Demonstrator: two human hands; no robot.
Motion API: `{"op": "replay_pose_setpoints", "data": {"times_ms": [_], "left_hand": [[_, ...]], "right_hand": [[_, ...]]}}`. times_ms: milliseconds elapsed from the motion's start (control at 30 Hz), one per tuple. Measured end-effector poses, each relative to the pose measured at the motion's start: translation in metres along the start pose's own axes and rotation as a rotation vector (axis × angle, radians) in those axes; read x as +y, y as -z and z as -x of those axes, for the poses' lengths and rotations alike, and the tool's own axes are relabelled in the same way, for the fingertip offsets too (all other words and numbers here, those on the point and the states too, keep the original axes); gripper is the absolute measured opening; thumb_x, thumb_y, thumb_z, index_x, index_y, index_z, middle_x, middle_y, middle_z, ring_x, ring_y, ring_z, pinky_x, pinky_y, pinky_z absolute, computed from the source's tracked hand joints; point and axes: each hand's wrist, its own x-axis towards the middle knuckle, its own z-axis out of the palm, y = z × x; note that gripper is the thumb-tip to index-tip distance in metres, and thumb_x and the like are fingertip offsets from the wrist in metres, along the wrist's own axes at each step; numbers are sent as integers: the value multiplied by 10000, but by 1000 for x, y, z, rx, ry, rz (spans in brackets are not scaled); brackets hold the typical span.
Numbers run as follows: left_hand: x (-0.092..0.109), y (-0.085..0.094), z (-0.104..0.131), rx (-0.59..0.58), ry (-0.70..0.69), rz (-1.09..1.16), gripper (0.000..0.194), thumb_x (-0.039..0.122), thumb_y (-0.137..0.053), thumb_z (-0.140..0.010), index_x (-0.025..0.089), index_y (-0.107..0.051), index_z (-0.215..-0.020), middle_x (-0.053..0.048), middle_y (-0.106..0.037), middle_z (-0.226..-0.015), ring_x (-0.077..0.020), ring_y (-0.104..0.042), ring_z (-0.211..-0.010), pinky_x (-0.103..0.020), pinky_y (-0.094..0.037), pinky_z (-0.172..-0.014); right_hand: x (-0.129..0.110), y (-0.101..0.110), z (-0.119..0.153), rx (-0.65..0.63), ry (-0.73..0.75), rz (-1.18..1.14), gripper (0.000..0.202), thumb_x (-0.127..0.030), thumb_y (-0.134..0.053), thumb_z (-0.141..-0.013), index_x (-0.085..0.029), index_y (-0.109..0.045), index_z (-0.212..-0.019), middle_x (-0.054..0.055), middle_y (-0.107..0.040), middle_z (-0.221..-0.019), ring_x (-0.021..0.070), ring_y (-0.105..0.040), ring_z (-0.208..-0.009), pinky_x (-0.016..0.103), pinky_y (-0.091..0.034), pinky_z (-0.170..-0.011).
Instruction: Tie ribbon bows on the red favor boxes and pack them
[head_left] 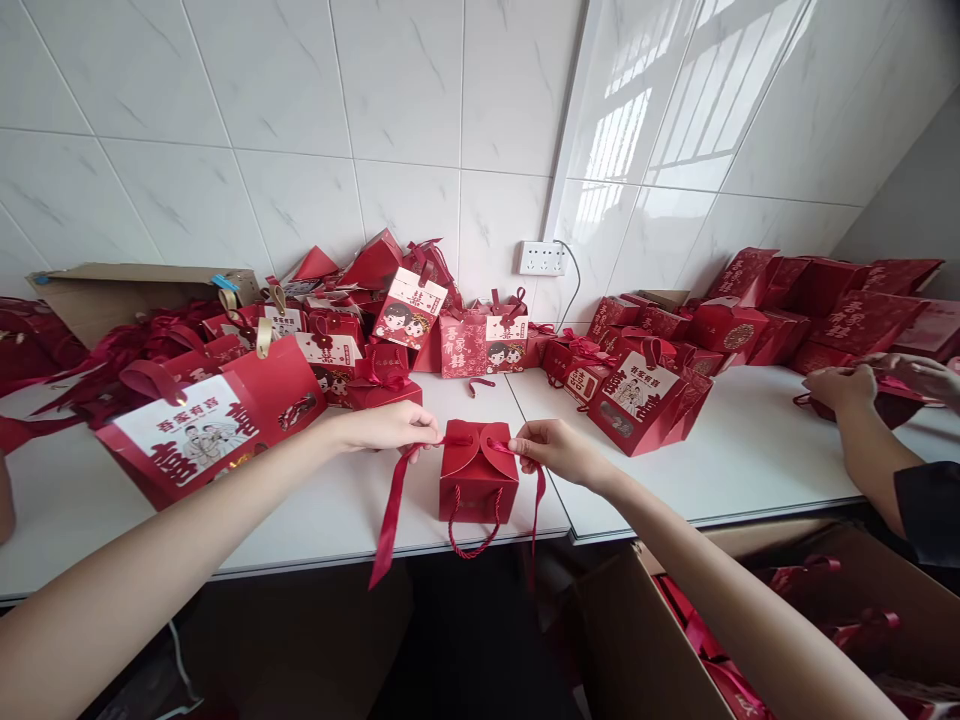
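Note:
A small red gift box stands upright at the table's front edge, its rounded top flaps folded together. A twisted red cord handle hangs down its near side. Dark red ribbon passes through the slots in the top, and its two tails droop on either side. To the left of the box, my left hand pinches one end of the ribbon. My right hand pinches the other end close by the box's right side. The ribbon lies flat across the flaps, with no bow in it.
Large printed red boxes stand left and right. Piled boxes line the tiled wall beneath a socket strip. Another person's hands work at the far right. An open carton of red bags sits below the table.

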Motion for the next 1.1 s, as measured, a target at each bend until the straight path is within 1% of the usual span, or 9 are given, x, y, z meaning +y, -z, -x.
{"op": "replay_pose_setpoints", "data": {"times_ms": [133,200,267,367,533,667,833,933,1100], "left_hand": [[-3,0,0,-58,18,200,237,359,-631,-704,153,-543,-625,25,-496,-609,-102,-485,-599,-244,-372,-619],[-5,1,0,-87,15,252,185,315,-648,-684,148,-571,-660,22,-507,-649,-106,-504,-643,-248,-378,-652],[-7,1,0,-114,1,233,143,271,-657,-665,147,-595,-700,22,-520,-680,-104,-500,-656,-246,-374,-660],[-10,1,0,-150,-18,183,125,237,-665,-649,152,-575,-666,35,-503,-658,-91,-448,-613,-233,-356,-613],[-18,0,-2,-238,-10,208,176,285,-683,-669,154,-619,-768,12,-521,-727,-100,-438,-642,-228,-354,-601],[-24,3,-1,-208,-7,256,219,334,-714,-647,160,-584,-677,22,-486,-679,-110,-445,-648,-234,-377,-627],[-28,5,3,-155,29,210,221,300,-728,-591,174,-547,-615,24,-502,-659,-125,-469,-653,-235,-384,-637],[-31,5,4,-138,54,154,185,270,-711,-570,175,-552,-567,20,-501,-645,-135,-476,-649,-235,-379,-628],[-35,5,6,-94,75,53,70,244,-642,-582,186,-606,-599,14,-520,-651,-136,-472,-636,-219,-351,-591]], "right_hand": [[6,2,-1,-46,2,-148,483,-584,-702,-588,-134,-568,-699,5,-606,-604,108,-566,-577,278,-451,-621],[6,3,0,-69,4,-211,482,-564,-722,-583,-132,-570,-734,7,-616,-627,113,-587,-599,289,-464,-647],[6,3,2,-87,7,-262,474,-538,-736,-590,-137,-560,-770,0,-622,-632,114,-601,-605,287,-471,-647],[7,1,5,-95,4,-324,470,-523,-749,-586,-152,-528,-774,-11,-628,-612,117,-620,-605,277,-473,-635],[18,-3,7,-72,-31,-388,428,-489,-751,-597,-170,-493,-722,-3,-644,-601,120,-627,-600,275,-467,-634],[28,1,10,-64,-28,-404,332,-392,-741,-625,-164,-512,-702,4,-643,-673,115,-614,-595,272,-456,-616],[37,9,14,-4,-54,-382,203,-291,-686,-638,-156,-540,-684,-11,-615,-668,103,-602,-580,266,-453,-623],[40,12,17,31,-75,-377,152,-254,-653,-631,-158,-539,-663,-20,-600,-635,100,-596,-576,269,-457,-634],[40,13,21,67,-81,-364,84,-212,-603,-635,-152,-544,-636,-24,-587,-605,83,-566,-546,258,-450,-617]]}}
